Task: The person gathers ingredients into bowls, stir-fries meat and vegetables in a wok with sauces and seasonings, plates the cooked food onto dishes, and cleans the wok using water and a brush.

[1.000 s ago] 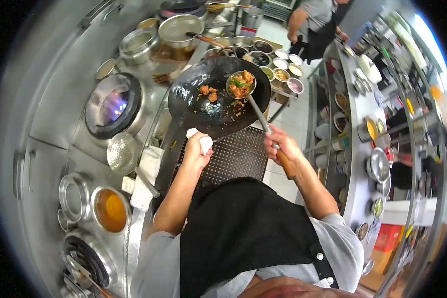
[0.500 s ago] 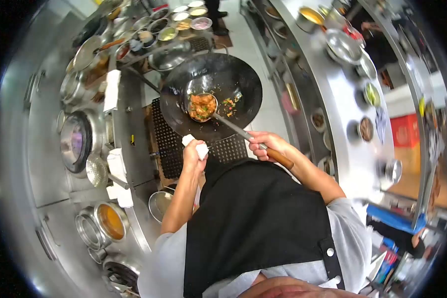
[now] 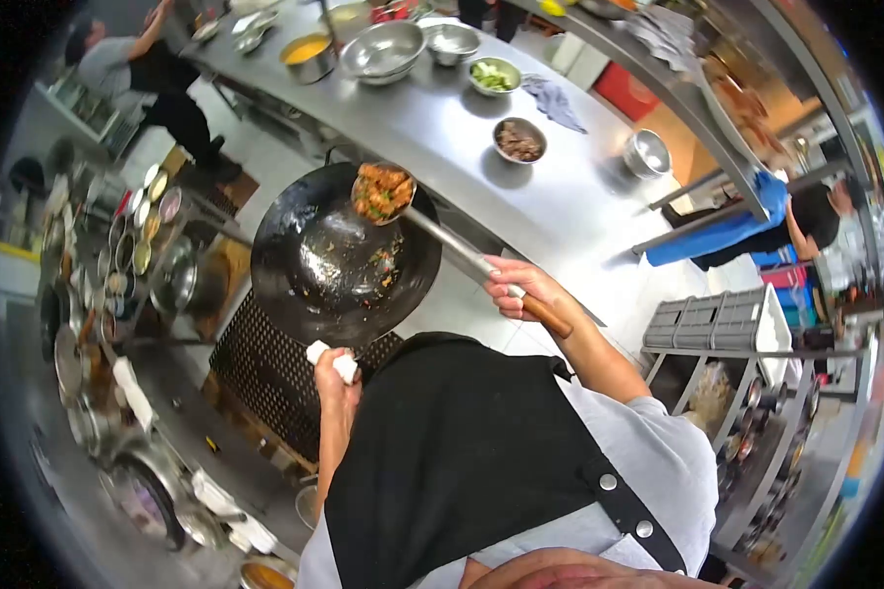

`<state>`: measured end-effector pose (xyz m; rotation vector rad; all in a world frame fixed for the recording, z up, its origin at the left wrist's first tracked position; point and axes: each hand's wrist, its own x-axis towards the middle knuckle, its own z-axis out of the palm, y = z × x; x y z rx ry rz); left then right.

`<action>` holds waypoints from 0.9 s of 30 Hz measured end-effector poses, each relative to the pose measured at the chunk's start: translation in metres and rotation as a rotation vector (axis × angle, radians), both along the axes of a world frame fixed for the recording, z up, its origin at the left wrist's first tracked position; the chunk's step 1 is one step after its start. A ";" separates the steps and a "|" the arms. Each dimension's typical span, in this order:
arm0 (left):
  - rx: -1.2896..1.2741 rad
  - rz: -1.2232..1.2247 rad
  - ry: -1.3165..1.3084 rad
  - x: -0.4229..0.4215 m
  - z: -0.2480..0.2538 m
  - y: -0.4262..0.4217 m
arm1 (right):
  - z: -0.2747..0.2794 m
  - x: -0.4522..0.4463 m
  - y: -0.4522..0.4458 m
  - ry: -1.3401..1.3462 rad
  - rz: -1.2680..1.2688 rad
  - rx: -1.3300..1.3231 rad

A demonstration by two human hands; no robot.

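Wok (image 3: 291, 257), raised before the black apron (image 3: 452, 442), beside a perforated mat (image 3: 265, 355): probably heavy, stiff and slick, best gripped at the near rim through padding. Left hand (image 3: 336, 389) closed around white cloth (image 3: 345, 369) there; right hand (image 3: 522, 292) wrapped round the ladle (image 3: 452, 241), its scoop of food (image 3: 381, 193) above the far side.

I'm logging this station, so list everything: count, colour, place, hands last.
Wok: one, black, centre left.
Ladle: one, silver with brown handle, at the wok.
Food: one ladleful, orange-brown, in the ladle.
White cloth: one, white, near the wok.
Mat: at least one, black, floor.
Counter: one, silver, beyond the wok.
Bowls: at least five, silver, on the counter.
Pot: one, silver, on the counter.
Small containers: many, mixed colours, left.
Crates: at least one, grey, right.
People: at least two, grey and black, background.
Left hand: one, bare, gripping white cloth.
Right hand: one, bare, gripping ladle.
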<state>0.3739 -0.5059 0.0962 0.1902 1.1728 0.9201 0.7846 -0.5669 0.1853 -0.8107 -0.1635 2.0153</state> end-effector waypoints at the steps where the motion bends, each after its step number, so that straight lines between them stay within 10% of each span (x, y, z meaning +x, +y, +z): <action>1: 0.013 -0.023 0.006 0.012 0.002 0.003 | 0.007 0.019 0.001 0.020 -0.031 0.064; 15: -0.050 0.045 0.074 -0.030 0.021 -0.023 | 0.043 0.177 0.126 -0.279 -0.585 0.156; 27: -0.017 0.186 0.388 -0.108 -0.018 -0.060 | 0.019 0.054 0.004 -0.056 -0.541 0.063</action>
